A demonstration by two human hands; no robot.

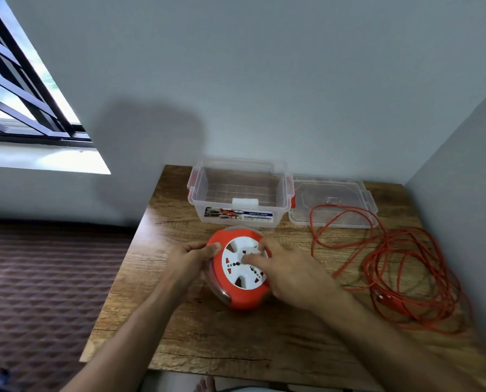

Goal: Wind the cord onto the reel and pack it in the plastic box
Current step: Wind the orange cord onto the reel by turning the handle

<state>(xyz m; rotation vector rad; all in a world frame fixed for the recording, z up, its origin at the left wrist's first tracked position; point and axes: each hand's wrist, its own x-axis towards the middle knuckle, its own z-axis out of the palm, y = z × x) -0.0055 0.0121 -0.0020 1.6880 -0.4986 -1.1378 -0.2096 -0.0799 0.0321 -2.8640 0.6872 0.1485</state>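
An orange and white cord reel (pixel 240 290) with sockets on its face stands tilted on the wooden table (pixel 236 343). My left hand (pixel 191 257) grips its left rim. On the white face lies my right hand (pixel 290 271), fingers curled over the reel's upper right part. The orange cord (pixel 406 275) lies in a loose tangled heap on the table to the right, one loop reaching over the lid. The clear plastic box (pixel 239 193) with orange latches stands open behind the reel.
The box's clear lid (pixel 332 202) lies flat to the right of the box. Walls close the table in behind and on the right. A bed with a dark patterned cover (pixel 43 281) is on the left, a barred window (pixel 24 89) above it.
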